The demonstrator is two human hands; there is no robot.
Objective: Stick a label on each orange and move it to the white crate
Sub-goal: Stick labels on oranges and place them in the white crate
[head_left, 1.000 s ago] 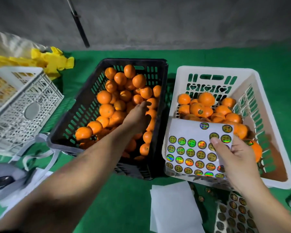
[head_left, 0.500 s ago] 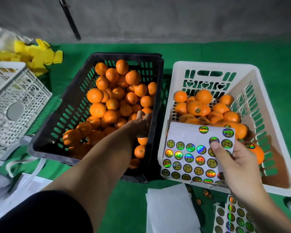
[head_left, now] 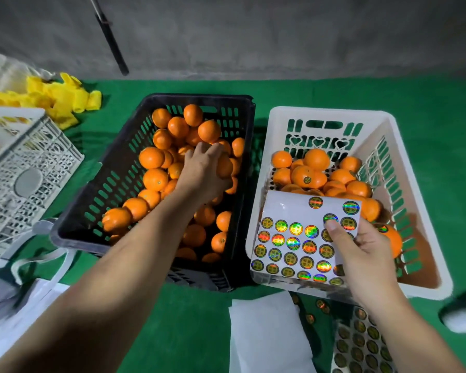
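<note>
Reaching into the black crate (head_left: 113, 211), the left hand (head_left: 202, 170) curls its fingers round an orange (head_left: 224, 166) atop the pile; the right hand (head_left: 361, 254) pinches a label sheet (head_left: 293, 238) over the white crate (head_left: 404, 146), thumb on a sticker

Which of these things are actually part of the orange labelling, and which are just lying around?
In use: left hand gripping an orange in the black crate; right hand holding the sticker sheet; white crate.

Lying about: grey crate, yellow bags, blank backing paper.
</note>
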